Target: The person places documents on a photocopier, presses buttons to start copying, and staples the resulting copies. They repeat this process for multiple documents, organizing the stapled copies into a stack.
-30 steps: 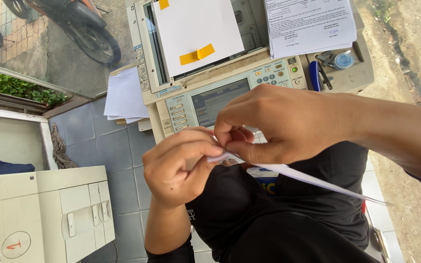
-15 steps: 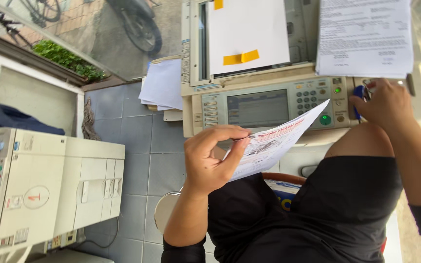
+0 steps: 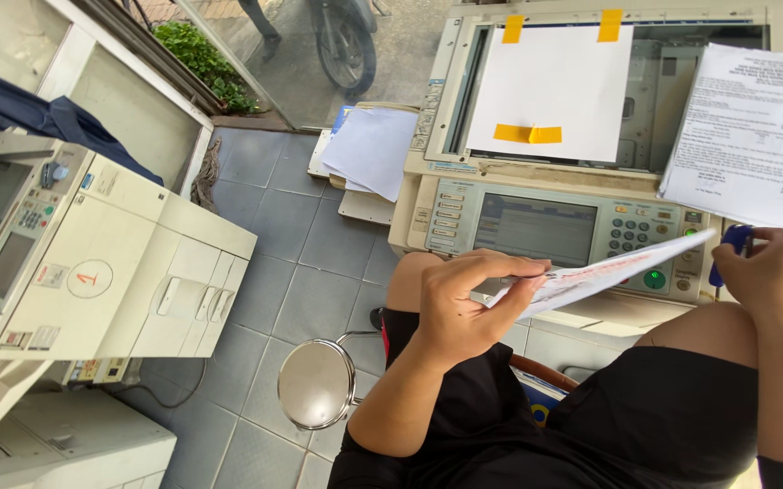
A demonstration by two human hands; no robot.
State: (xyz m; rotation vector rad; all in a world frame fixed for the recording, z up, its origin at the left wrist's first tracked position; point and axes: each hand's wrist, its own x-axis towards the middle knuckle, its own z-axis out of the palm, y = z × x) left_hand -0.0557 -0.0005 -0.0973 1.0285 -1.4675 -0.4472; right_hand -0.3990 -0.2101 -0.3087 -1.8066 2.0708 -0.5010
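Head view, left hand: the left hand (image 3: 464, 303) pinches a thin sheaf of printed papers (image 3: 609, 270) at its near-left corner, thumb on top and fingers curled under, so the grip is narrow and closed on the paper.
Head view, papers: the sheaf juts out to the right, nearly edge-on to the camera, hanging over the front of the photocopier's control panel (image 3: 554, 226) without resting on it.
Head view, right hand: the right hand (image 3: 767, 272) is closed around a small blue object (image 3: 734, 243), perhaps a stapler or pen; most of it is hidden, so what it is cannot be told.
Head view, photocopier: the photocopier (image 3: 446, 136) is open, with a white sheet (image 3: 550, 91) taped by yellow strips on it, and a printed document (image 3: 754, 136) lies at the far right.
Head view, surroundings: a second copier (image 3: 92, 263) stands to the left, a round metal stool (image 3: 317, 383) sits near the person's knees, and loose sheets (image 3: 369, 154) lie beside the machine.
Risk: held by one corner only, the sheaf could sag, fan apart or slip from the pinch.
Risk, cause: the free end is unsupported, so a brush against the panel edge could bend it or press a button.
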